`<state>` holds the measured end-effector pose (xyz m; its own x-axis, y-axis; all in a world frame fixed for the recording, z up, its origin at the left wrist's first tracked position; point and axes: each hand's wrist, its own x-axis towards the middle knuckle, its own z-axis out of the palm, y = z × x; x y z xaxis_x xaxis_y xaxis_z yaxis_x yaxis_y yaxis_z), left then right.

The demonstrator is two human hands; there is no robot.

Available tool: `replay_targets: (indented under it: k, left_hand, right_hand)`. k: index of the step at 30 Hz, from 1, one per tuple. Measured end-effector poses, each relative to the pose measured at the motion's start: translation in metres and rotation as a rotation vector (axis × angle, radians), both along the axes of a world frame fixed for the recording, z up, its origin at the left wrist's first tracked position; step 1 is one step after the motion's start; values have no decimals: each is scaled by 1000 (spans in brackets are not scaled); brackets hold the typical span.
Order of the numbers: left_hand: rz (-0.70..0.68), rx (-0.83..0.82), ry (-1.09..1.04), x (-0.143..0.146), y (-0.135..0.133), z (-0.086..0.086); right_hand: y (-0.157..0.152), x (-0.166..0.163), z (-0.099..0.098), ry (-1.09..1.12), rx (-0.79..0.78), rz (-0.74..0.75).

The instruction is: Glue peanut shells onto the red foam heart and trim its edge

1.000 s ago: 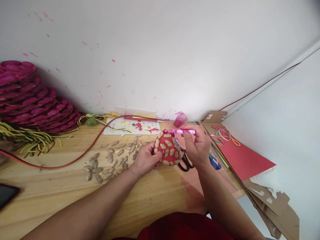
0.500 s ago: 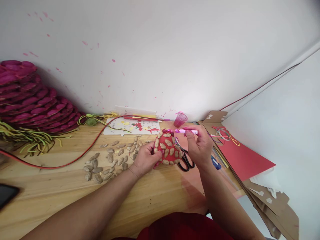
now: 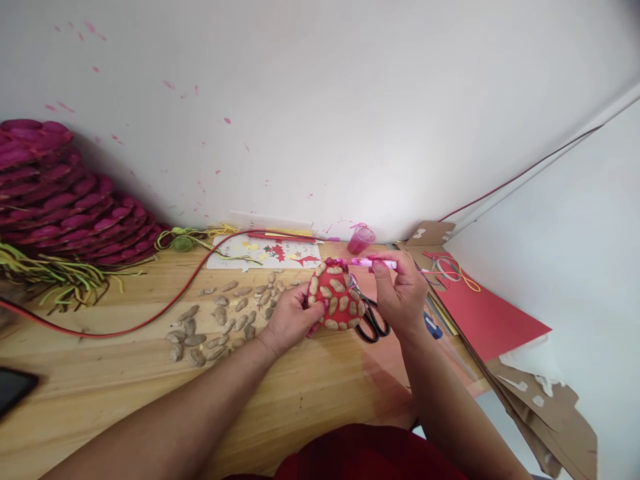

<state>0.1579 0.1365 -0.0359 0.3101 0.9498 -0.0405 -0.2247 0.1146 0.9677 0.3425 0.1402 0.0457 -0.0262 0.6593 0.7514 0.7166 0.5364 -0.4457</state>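
My left hand point(image 3: 293, 312) grips the left edge of a red card piece point(image 3: 333, 293) covered with peanuts in their shells, thumb on its front. Its top edge is wet with magenta paint. In my right hand point(image 3: 403, 293) is a white-handled paintbrush point(image 3: 383, 264), pinched between thumb and fingers and lying level. The brush's magenta-stained end touches the top of the card piece. Black-handled scissors point(image 3: 370, 327) lie on the table just behind and right of the card. A plastic cup of magenta paint point(image 3: 361, 239) stands beyond, by the wall.
Loose peanuts point(image 3: 220, 317) lie spread left of my left hand. A red cable point(image 3: 193, 297) curves across the wooden table point(image 3: 240, 413). Stacked magenta-painted pieces point(image 3: 75, 200) lean at far left, near green yarn point(image 3: 183, 243). Red card point(image 3: 490, 300) and cardboard point(image 3: 550, 407) lie right.
Almost nothing differs. The brush and my right hand have shifted very slightly to the right, with the brush still at the top of the card piece.
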Motion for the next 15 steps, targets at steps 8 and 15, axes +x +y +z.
replay_targets:
  k: [8, 15]
  left_hand:
    - [-5, 12, -5, 0, 1, -1]
    - [-2, 11, 1, 2, 2, -2]
  right_hand:
    - [-2, -3, 4, -70, 39, 22]
    - [-4, -3, 8, -123, 95, 8]
